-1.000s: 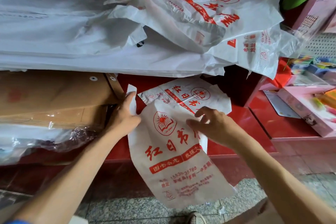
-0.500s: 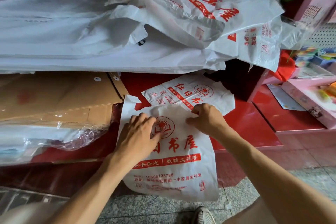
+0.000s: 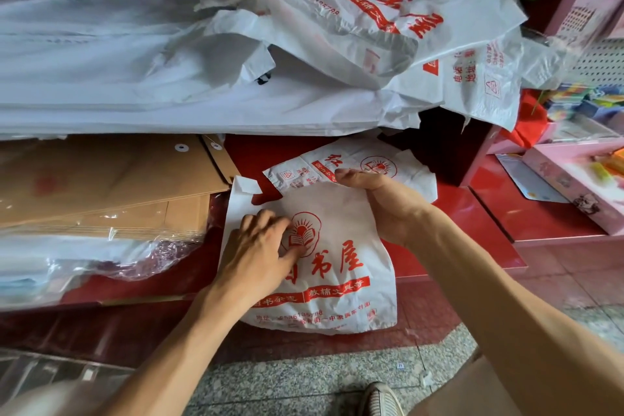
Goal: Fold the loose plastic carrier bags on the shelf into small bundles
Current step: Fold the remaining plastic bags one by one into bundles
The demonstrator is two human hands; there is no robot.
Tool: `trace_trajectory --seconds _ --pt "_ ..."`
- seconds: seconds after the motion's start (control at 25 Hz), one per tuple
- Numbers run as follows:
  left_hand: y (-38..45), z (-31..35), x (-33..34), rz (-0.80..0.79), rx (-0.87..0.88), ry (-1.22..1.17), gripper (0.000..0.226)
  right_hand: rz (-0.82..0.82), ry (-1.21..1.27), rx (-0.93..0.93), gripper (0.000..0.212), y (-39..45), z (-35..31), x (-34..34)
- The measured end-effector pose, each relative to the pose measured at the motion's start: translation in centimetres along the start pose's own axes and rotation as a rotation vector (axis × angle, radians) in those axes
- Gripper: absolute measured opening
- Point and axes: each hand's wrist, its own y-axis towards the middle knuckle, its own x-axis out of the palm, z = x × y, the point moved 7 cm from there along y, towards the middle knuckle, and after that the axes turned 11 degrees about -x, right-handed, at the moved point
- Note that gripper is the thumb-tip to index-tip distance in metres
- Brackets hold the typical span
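A white carrier bag with red print [image 3: 341,267] lies on the red shelf [image 3: 472,213], its lower part hanging over the front edge. My left hand [image 3: 260,253] presses flat on the bag's left half, fingers spread beside the sun-and-book logo. My right hand [image 3: 385,203] grips the bag's upper right edge, which bends over toward the middle. A second printed bag [image 3: 381,162] lies flat just behind, partly under my right hand. A loose pile of printed bags [image 3: 388,20] sits on the upper level.
A stack of flat white bags [image 3: 118,71] fills the upper left. Brown envelopes [image 3: 101,186] and clear-wrapped packs [image 3: 67,263] lie left of the bag. Pink boxes with stationery [image 3: 580,179] stand at the right. Speckled floor and a shoe [image 3: 381,398] are below.
The bag moved up onto the shelf. My left hand went from its left edge to pressing flat on it. My right hand slid right and now grips the upper right edge, bending it inward.
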Motion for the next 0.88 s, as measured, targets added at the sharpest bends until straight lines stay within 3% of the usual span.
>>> trace_trajectory --seconds 0.16,0.28,0.4,0.52,0.64,0.68,0.72,0.8,0.88 --pt "0.2 0.2 -0.1 -0.023 0.036 -0.025 0.050 0.199 -0.130 -0.141 0.034 1.3 -1.2 -2.3" --pt "1.6 0.3 -0.8 -0.033 0.089 -0.055 0.031 0.332 -0.617 -0.292 0.043 2.1 -2.2 -4.7" --pt "4.2 -1.4 -1.8 -0.050 0.044 -0.058 0.026 0.258 -0.959 -0.466 0.056 2.6 -3.3 -4.9" --pt "6.2 -2.5 -2.1 -0.123 0.041 0.045 0.049 0.192 -1.012 -0.527 0.074 3.5 -3.8 -4.9" --pt "7.5 -4.3 -1.1 -0.371 -0.061 0.123 0.121 0.173 -1.159 -0.431 0.083 4.7 -2.6 -5.1" --pt "7.8 -4.5 -0.8 -0.427 -0.074 0.111 0.139 0.181 -1.188 -0.399 0.084 5.1 -2.3 -5.3" --pt "8.0 -4.4 -0.7 -0.443 -0.051 0.079 0.143 0.192 -1.199 -0.383 0.084 5.3 -2.1 -5.4" --pt "8.4 -3.5 -0.8 -0.398 0.043 -0.027 0.126 0.203 -1.215 -0.373 0.082 5.9 -2.0 -5.5" --pt "8.1 -2.3 -1.9 -0.256 0.170 -0.026 0.093 0.214 -1.197 -0.356 0.081 6.6 -1.8 -5.9"
